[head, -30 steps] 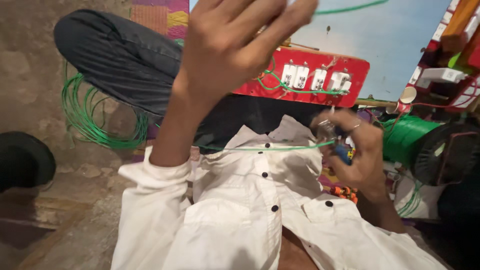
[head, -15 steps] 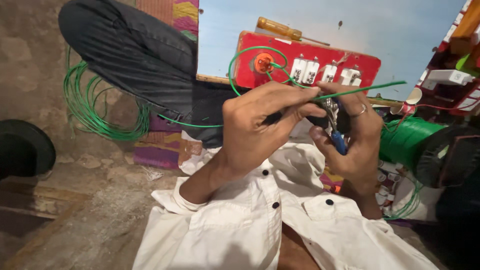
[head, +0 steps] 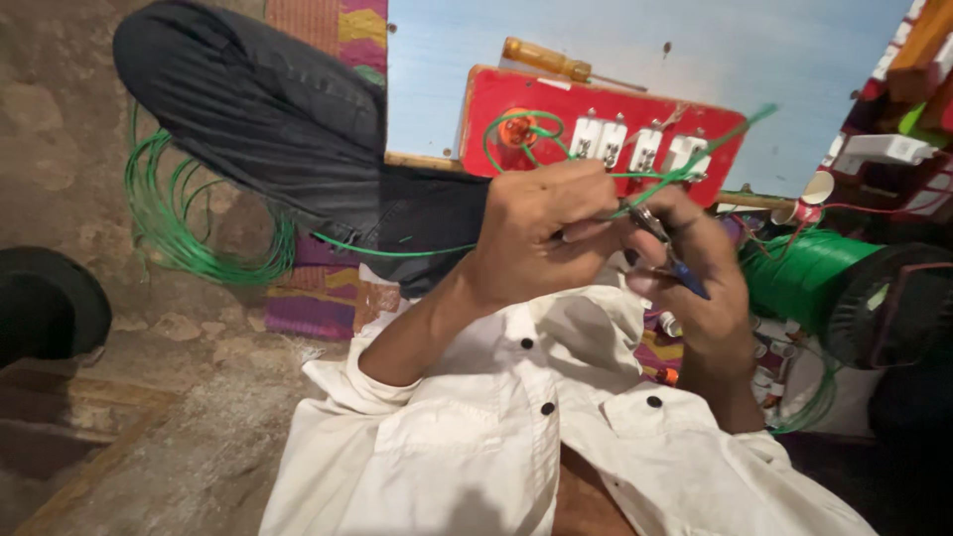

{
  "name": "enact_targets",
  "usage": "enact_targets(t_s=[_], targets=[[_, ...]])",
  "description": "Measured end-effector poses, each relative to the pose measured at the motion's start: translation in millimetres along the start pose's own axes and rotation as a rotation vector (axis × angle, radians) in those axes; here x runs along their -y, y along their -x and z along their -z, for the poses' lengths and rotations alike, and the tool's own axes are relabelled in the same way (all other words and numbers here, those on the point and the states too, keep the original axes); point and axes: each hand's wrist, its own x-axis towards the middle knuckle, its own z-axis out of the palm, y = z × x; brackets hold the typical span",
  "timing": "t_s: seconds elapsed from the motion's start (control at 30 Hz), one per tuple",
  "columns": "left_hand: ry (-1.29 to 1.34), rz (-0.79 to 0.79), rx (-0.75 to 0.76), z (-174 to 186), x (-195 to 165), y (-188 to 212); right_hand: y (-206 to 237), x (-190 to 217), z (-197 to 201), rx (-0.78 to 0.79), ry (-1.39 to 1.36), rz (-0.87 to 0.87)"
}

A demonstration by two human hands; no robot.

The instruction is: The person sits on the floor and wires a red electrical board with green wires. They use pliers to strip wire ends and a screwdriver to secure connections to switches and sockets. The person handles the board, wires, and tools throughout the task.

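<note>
Green wire pinched between fingers of the left hand, blue-handled pliers gripped in the closed right hand, both hands held together above a white shirt, red switch board just behind, green wire spool beside the right hand.

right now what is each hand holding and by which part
The left hand pinches the green wire near its free end. The right hand grips blue-handled pliers by the handles, jaws at the wire.
</note>
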Motion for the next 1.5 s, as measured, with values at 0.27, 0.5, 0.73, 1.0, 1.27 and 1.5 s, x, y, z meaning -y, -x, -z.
enact_targets(t_s=[0.27,0.5,0.73,1.0,1.27,1.5], targets=[[0.081,0.108,-0.103,-14,28,22,7,-32,12,0.141,-0.314,-0.076],[0.001,0.001,-0.147,-7,25,10,1,-11,4,0.006,0.123,0.011],[-0.038,0.174,-0.175,-11,-6,4,-4,31,-19,-0.253,0.699,0.393],[-0.398,0.051,-0.059,-11,-18,6,-16,38,-19,-0.314,0.999,0.461],[-0.157,0.195,-0.007,-15,-17,8,-13,46,-23,-0.242,0.842,0.399],[-0.278,-0.028,0.048,-6,-19,1,-7,26,-5,-0.392,0.932,0.262]])
